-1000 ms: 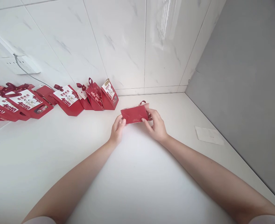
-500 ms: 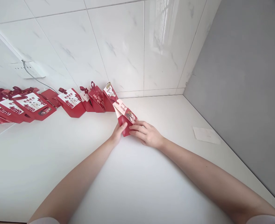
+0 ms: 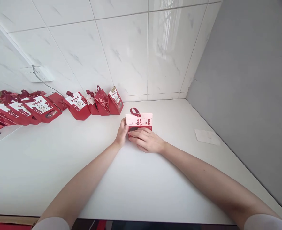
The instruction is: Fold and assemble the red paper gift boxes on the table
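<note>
Between my two hands a small red and pale pink gift box (image 3: 139,119) stands upright on the white table, a dark red ribbon loop on its top. My left hand (image 3: 122,131) grips its left side, the fingertips hidden behind it. Across the lower front of the box lie the fingers of my right hand (image 3: 147,140), slightly apart and covering part of a dark oval. Just behind and to the left stands a red box with a white label (image 3: 115,99), apart from the held one.
A row of red gift boxes (image 3: 77,107) with ribbons runs along the tiled wall to the far left. A cable leaves the wall socket (image 3: 36,74). White paper (image 3: 207,137) lies on the table (image 3: 121,188) at the right, near a grey panel (image 3: 246,80).
The held box has turned so its patterned front faces me, and it now stands upright instead of slanted. My right hand's fingers have spread across its front. The view has shifted slightly.
</note>
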`<act>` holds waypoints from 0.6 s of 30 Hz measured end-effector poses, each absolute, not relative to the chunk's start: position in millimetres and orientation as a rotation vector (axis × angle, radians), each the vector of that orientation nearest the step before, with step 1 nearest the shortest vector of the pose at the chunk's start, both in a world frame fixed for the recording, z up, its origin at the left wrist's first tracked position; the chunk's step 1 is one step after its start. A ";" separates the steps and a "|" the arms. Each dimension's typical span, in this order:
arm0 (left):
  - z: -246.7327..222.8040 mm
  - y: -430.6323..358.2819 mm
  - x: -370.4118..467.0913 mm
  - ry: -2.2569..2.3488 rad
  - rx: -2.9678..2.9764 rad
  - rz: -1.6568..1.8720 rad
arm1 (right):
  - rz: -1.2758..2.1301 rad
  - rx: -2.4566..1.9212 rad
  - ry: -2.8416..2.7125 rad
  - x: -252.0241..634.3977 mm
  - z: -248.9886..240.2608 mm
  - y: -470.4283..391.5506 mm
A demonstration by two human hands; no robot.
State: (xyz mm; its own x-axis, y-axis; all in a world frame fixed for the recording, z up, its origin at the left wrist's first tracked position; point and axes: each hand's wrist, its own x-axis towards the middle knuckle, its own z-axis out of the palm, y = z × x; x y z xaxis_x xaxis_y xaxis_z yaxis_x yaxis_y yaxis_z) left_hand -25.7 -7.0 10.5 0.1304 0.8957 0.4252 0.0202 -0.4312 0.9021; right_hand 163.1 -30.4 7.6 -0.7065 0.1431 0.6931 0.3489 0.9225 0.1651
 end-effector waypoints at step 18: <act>16.0 -15.3 -19.6 1.102 1.726 1.065 | 0.232 -1.138 -2.258 194.2 147.0 -19.1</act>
